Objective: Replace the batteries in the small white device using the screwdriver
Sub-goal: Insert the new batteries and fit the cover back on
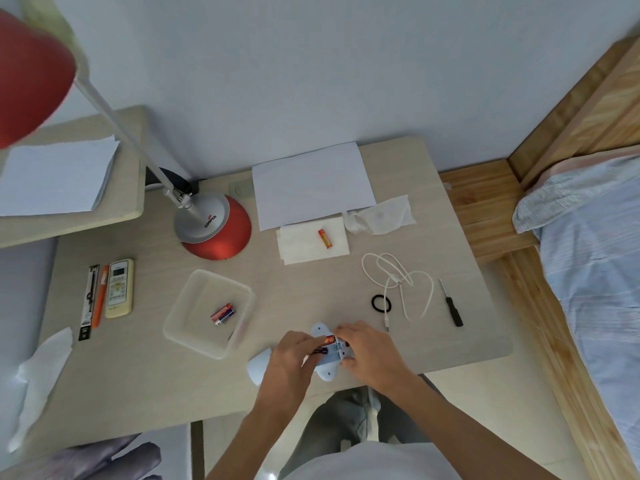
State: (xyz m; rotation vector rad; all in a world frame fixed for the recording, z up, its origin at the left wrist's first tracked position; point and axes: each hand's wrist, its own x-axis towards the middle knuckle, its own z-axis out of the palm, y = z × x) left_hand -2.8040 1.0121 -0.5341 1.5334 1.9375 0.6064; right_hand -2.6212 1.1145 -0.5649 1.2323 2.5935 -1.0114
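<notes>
Two hands, left point(291, 362) and right point(372, 355), grip one device point(327, 372); one screwdriver point(452, 306) and one orange battery point(325, 238) lie apart

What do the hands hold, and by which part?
The right hand grips the white device by its right side; the left hand has fingers on its batteries, grip unclear.

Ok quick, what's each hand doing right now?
Left hand: pinching a battery in the device.
Right hand: gripping the device.
</notes>
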